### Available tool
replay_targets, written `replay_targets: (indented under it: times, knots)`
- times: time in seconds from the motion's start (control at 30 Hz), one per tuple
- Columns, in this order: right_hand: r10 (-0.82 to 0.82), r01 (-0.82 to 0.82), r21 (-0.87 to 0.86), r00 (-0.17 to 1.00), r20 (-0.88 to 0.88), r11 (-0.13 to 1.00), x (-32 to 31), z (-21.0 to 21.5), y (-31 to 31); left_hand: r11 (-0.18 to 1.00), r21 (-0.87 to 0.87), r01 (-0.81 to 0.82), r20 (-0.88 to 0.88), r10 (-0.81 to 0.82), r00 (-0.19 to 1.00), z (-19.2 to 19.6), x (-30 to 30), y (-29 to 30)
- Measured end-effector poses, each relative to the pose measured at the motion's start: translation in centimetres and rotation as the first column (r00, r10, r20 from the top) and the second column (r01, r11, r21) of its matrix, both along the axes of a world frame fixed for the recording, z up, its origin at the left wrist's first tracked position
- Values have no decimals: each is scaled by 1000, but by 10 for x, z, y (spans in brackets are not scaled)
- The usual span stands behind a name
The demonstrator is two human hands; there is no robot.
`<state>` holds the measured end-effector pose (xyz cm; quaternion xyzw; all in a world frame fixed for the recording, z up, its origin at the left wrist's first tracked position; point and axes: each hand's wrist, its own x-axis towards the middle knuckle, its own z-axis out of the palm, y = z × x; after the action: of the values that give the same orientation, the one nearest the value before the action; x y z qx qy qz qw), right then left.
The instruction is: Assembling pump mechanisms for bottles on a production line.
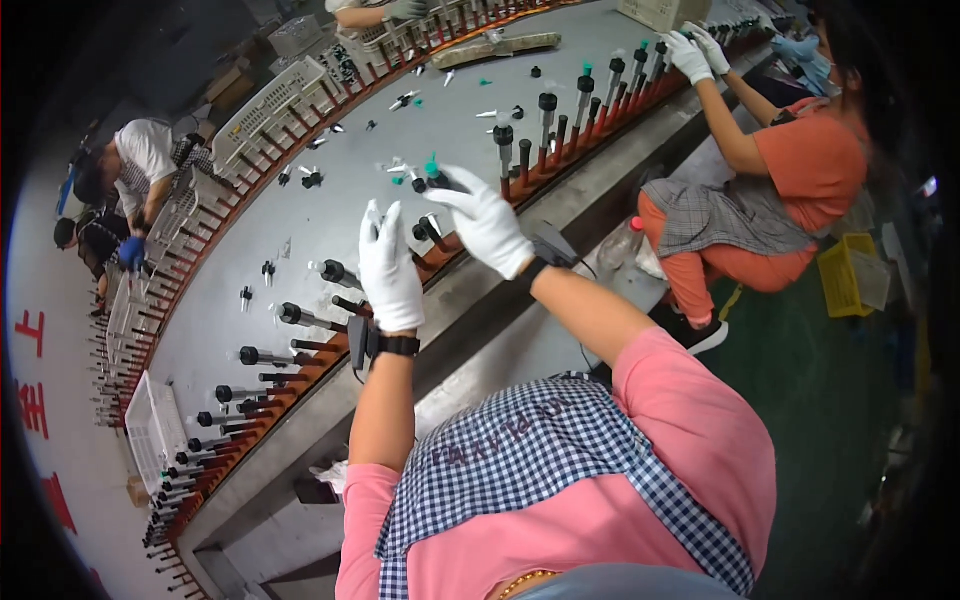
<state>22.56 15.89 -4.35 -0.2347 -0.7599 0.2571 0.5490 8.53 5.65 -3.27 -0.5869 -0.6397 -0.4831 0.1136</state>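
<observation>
My left hand [388, 268], in a white glove, is raised beside the curved line of pegs. Its fingers are stretched out and hold nothing visible. To its right, my gloved right hand [487, 228] has thumb and fingers round a small black fitting with a green tip [434, 172]. Just below and between the hands, a black-capped piece [428, 232] stands on the line, partly hidden by my right hand. Nearest my left hand on the other side is a metal tube with a black cap [338, 273].
Several black-capped metal tubes [585, 92] stand on reddish pegs along the curved track. Loose black, white and green fittings [312, 178] lie on the grey table [330, 225]. A person in orange [810, 150] works at the right; others work across the table beside white baskets [265, 115].
</observation>
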Motion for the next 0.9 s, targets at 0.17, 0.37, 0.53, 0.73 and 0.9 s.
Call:
replay_targets:
  times: [0.17,0.37,0.53,0.73,0.9]
  knots:
    - [-268,241,-235,959,-93,942,63,-50,43,976,-74,205,64,-200,978,-21,5,-61]
    - [-254,221,-420,967,-22,880,42,35,100,961,-88,263,87,-255,963,12,36,-3]
    - [37,-9,-694,999,25,720,14,43,121,961,-185,204,349,-130,928,32,40,80]
    - [-78,45,-596,997,-29,802,-23,22,124,951,-188,245,386,-158,909,2,7,116]
    - [-274,217,-371,956,-106,903,-21,-6,60,975,-102,198,666,-81,741,8,27,66]
